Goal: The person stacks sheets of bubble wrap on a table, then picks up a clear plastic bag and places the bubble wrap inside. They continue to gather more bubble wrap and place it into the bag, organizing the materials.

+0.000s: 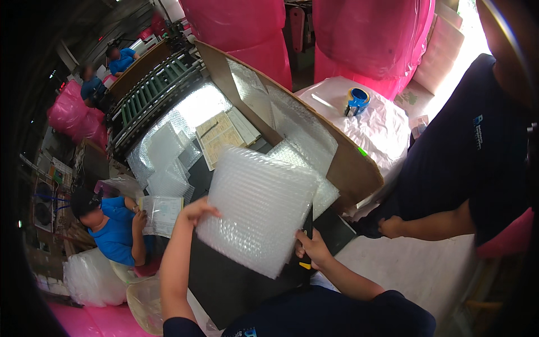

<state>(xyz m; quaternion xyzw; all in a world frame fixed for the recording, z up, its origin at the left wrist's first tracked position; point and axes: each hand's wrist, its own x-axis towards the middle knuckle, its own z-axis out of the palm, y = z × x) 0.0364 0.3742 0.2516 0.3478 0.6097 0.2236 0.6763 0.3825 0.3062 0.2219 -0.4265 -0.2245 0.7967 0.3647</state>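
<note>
Some bubble wrap [255, 205], edge pinched by the left hand [198, 212]; the right hand [315, 249] grips a black-and-yellow tool [305, 265], best angled leftward-clear.

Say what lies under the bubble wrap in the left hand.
Past its edges, the black work surface and another clear sheet show beneath; whatever the bubble wrap covers cannot be seen.

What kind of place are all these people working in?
Probably a packing workshop or a small factory. A bubble-wrap sheet is being held over a dark worktop, big pink plastic bundles stand beyond it, and there are green rollers, perhaps a conveyor.
</note>
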